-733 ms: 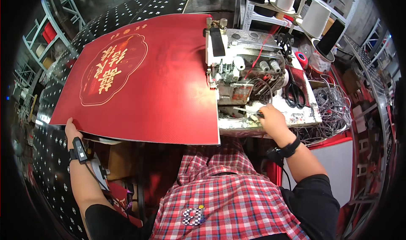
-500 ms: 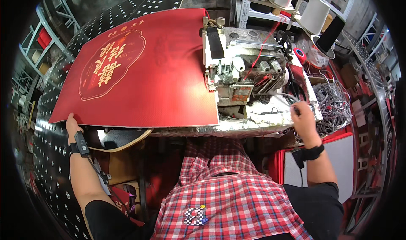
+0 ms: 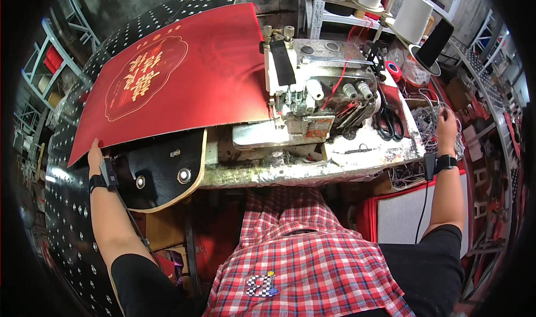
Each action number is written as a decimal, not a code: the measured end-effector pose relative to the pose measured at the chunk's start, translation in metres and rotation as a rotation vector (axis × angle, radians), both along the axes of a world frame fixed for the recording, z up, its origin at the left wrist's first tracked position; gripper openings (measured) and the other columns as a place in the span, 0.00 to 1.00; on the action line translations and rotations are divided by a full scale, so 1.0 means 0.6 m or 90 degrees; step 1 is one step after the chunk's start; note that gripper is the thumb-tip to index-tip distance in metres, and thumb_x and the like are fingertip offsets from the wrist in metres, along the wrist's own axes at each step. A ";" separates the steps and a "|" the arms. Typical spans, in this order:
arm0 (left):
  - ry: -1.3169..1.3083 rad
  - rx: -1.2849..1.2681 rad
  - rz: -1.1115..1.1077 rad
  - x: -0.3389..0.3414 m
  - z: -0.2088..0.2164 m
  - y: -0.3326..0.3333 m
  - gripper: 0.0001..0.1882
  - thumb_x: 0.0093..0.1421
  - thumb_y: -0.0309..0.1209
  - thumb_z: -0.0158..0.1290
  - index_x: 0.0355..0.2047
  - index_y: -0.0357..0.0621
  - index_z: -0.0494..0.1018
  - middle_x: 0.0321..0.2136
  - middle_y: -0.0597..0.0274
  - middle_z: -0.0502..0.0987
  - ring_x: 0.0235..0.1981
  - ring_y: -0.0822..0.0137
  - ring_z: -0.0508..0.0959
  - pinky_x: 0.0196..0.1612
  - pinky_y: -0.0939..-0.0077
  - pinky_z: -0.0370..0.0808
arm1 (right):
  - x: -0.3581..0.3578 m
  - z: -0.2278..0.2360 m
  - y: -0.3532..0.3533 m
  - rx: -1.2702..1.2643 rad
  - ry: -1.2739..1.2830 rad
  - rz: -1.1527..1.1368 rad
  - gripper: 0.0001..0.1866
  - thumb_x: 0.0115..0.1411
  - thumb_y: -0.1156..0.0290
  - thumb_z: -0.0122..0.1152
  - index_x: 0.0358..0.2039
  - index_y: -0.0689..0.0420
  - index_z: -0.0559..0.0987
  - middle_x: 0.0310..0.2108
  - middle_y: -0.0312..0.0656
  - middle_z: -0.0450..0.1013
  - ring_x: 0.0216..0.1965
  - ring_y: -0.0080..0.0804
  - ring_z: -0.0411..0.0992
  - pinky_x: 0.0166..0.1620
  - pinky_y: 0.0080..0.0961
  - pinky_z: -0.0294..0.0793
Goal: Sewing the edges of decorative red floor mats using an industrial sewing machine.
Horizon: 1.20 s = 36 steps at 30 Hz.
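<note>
At nine o'clock my left hand (image 3: 96, 157) pinches the red mat (image 3: 201, 82), against the sewing machine (image 3: 319, 76) at one, stitching seemingly unfinished; whether my right hand (image 3: 446, 131) grips anything, I can't tell.

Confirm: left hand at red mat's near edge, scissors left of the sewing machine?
Not quite: the head view shows the scissors lying right of the sewing machine; the left hand is at the near edge of the red mat.

Black scissors (image 3: 391, 121) lie near a red roll (image 3: 393, 70), and a pale rack (image 3: 62, 50) stands leftward.
</note>
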<state>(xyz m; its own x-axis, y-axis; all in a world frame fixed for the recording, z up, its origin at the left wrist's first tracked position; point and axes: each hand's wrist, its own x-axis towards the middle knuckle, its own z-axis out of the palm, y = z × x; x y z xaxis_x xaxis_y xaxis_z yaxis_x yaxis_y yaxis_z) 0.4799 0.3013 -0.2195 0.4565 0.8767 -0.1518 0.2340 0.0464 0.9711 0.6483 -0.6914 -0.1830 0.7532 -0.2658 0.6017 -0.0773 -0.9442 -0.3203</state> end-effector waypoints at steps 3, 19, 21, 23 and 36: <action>0.167 0.278 0.008 -0.012 0.000 -0.010 0.21 0.58 0.40 0.39 0.45 0.37 0.66 0.33 0.47 0.73 0.34 0.52 0.74 0.35 0.60 0.72 | -0.023 -0.015 0.109 0.167 0.100 0.161 0.11 0.57 0.65 0.52 0.30 0.61 0.73 0.24 0.44 0.70 0.25 0.36 0.66 0.31 0.26 0.66; 0.014 0.985 0.087 -0.443 0.240 -0.403 0.27 0.55 0.30 0.47 0.53 0.27 0.56 0.58 0.40 0.49 0.61 0.53 0.49 0.60 0.65 0.44 | -0.168 -0.007 0.589 0.615 0.578 0.797 0.22 0.60 0.60 0.45 0.54 0.50 0.63 0.34 0.40 0.70 0.20 0.20 0.67 0.23 0.16 0.66; -0.137 0.776 0.006 -0.473 0.291 -0.502 0.33 0.53 0.27 0.44 0.57 0.27 0.47 0.58 0.44 0.50 0.59 0.57 0.52 0.60 0.66 0.46 | -0.169 -0.005 0.614 0.691 0.611 0.771 0.22 0.62 0.58 0.42 0.55 0.50 0.63 0.38 0.41 0.70 0.20 0.21 0.68 0.21 0.15 0.65; -0.333 0.528 -0.141 -0.486 0.339 -0.586 0.31 0.51 0.23 0.37 0.58 0.29 0.48 0.57 0.49 0.53 0.57 0.60 0.58 0.59 0.68 0.49 | -0.173 -0.008 0.624 0.783 0.587 0.728 0.19 0.60 0.60 0.45 0.50 0.52 0.67 0.35 0.38 0.68 0.21 0.22 0.68 0.20 0.19 0.63; -0.130 0.650 -0.324 -0.429 0.382 -0.517 0.13 0.60 0.33 0.38 0.37 0.39 0.68 0.56 0.44 0.58 0.58 0.56 0.56 0.60 0.64 0.47 | -0.205 -0.084 0.615 1.055 0.426 0.652 0.10 0.54 0.76 0.51 0.38 0.59 0.72 0.33 0.37 0.69 0.33 0.23 0.67 0.39 0.19 0.68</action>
